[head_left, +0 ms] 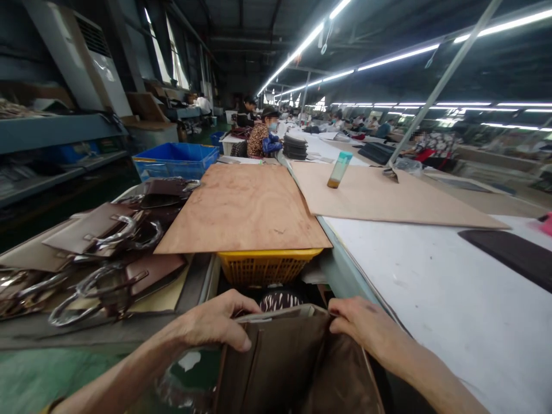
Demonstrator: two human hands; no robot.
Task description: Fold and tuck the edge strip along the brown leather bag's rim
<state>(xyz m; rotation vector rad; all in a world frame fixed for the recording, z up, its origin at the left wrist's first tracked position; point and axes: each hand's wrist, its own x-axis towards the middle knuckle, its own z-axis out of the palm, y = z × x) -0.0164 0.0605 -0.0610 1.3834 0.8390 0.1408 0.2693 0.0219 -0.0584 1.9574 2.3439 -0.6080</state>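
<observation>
My left hand [215,323] grips the left side of the top rim of a brown bag [293,368] held close to me at the bottom of the view. On the bag's right rim my right hand [366,330] pinches the edge, so the mouth is spread between both hands. The bag's dark brown lining shows inside. Just past the bag sits a yellow plastic basket [265,265] with a plywood sheet [244,210] lying across its top.
Several brown handbags with wrapped handles [107,241] lie piled at left. A white worktable [431,276] runs along the right with a brown board [388,198] and a glue bottle [338,169] on it. A blue bin [175,161] stands behind. Other workers sit far back.
</observation>
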